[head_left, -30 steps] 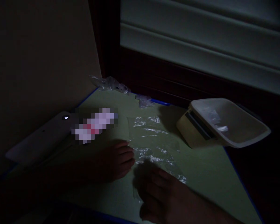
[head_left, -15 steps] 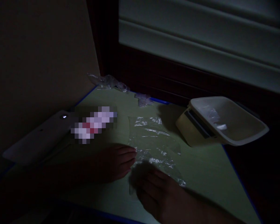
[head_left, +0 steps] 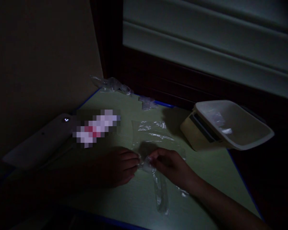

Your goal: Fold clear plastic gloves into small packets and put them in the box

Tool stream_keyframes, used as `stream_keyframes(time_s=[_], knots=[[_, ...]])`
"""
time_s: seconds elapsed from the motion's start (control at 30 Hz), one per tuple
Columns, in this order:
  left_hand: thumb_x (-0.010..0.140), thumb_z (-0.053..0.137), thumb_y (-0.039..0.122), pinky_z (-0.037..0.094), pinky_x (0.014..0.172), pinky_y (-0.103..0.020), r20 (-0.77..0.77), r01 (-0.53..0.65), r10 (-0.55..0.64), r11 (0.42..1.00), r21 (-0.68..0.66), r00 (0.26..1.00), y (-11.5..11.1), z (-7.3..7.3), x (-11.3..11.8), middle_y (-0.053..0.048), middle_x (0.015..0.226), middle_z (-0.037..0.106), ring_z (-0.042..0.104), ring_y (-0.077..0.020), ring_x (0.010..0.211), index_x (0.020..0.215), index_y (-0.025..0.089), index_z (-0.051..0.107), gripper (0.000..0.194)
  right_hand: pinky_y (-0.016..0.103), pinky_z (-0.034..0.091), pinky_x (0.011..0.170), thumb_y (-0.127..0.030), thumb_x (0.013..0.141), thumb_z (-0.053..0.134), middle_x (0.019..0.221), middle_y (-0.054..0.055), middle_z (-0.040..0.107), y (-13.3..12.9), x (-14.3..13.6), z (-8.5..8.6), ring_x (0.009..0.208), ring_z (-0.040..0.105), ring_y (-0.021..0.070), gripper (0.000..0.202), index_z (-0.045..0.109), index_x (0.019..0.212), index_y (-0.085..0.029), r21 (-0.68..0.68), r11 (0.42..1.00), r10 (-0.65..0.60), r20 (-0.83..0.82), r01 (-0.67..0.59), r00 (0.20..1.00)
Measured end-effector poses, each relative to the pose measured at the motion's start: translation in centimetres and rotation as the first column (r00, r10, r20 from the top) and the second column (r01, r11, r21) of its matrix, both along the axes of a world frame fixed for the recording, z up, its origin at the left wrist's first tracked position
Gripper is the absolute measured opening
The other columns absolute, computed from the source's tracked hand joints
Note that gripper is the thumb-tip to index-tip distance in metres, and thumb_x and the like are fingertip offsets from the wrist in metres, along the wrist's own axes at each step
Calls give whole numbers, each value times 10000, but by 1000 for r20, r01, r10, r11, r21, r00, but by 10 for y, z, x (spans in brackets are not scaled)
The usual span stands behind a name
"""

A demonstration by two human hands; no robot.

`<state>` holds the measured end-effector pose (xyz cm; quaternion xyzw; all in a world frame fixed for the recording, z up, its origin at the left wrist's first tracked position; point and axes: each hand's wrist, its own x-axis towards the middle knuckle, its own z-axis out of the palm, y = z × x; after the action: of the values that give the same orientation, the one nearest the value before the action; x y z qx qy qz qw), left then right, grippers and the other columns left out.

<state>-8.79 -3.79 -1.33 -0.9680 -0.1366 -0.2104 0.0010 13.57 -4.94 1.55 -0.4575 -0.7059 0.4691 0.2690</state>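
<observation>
On the light green tabletop (head_left: pixel 105 198), a thin clear plastic bag (head_left: pixel 155 132) lies spread out, its near part gathered and folded over. My right hand (head_left: pixel 175 167) pinches that gathered part between thumb and fingers. A narrow strip of the same plastic (head_left: pixel 160 195) trails toward the near edge below this hand. Close by on the left, my left hand (head_left: pixel 123 167) has its fingers together, palm down, with the fingertips on the bunched plastic; its thumb is hidden. Only a small gap separates the two hands.
A tilted white plastic container (head_left: pixel 189 137) with clear pieces inside stands at the right. A blurred-out bright item (head_left: pixel 97 127) and a long pale device with a small light (head_left: pixel 38 140) lie left. Crumpled plastic (head_left: pixel 112 84) sits at the back, near the wall.
My right hand has moved up and away from me, now pinching the plastic. The bag's near part has been lifted and gathered between the hands. My left hand has hardly moved.
</observation>
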Motion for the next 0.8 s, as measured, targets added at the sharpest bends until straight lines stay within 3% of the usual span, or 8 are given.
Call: stream_keyframes(time_s=[0.13,0.33,0.43,0.57,0.67,0.8], knots=[[886,516,156,487,881,-331,-7,18,-18,1000,-22,1000,1,1,0,-71,991,683,603,-187,974,877,135,639,125,245,466,597,-239,849,522,688,1,637,12,-1,-8,635,591,130,138,626,784,-175,8,1000,-13,5,13,1000],[890,503,157,486,875,-339,0,9,-9,1000,-18,1000,0,0,0,-68,995,681,602,-191,954,884,135,633,132,296,496,693,-166,878,481,891,56,703,17,-4,-15,748,645,168,198,635,1004,-168,258,966,-49,257,-19,965],[873,506,137,490,864,-333,-34,-4,4,1000,-5,999,-1,1,-1,-69,985,673,596,-190,941,882,143,629,123,336,507,712,-138,879,482,925,109,690,14,-4,-17,780,644,206,223,611,1061,-134,426,899,-98,421,-101,902],[857,528,121,500,827,-331,-13,-35,35,999,40,999,-2,3,-1,-90,1023,652,588,-205,945,938,140,625,128,327,501,663,-106,879,465,856,127,654,9,0,-11,763,603,220,189,643,940,-123,621,750,-192,534,-228,824],[858,546,112,491,837,-338,23,-22,21,996,82,1000,-4,6,-1,-92,1036,655,583,-218,964,965,131,630,138,327,492,676,-111,893,478,874,122,653,6,4,-8,798,588,220,187,664,903,-132,679,647,-133,549,-347,826],[878,523,123,484,845,-335,30,6,-9,996,94,1000,-6,9,4,-72,1004,672,589,-205,943,949,125,643,139,361,492,746,-130,869,575,905,104,672,4,3,-13,855,595,229,144,681,966,-136,637,637,-35,586,-434,809]])
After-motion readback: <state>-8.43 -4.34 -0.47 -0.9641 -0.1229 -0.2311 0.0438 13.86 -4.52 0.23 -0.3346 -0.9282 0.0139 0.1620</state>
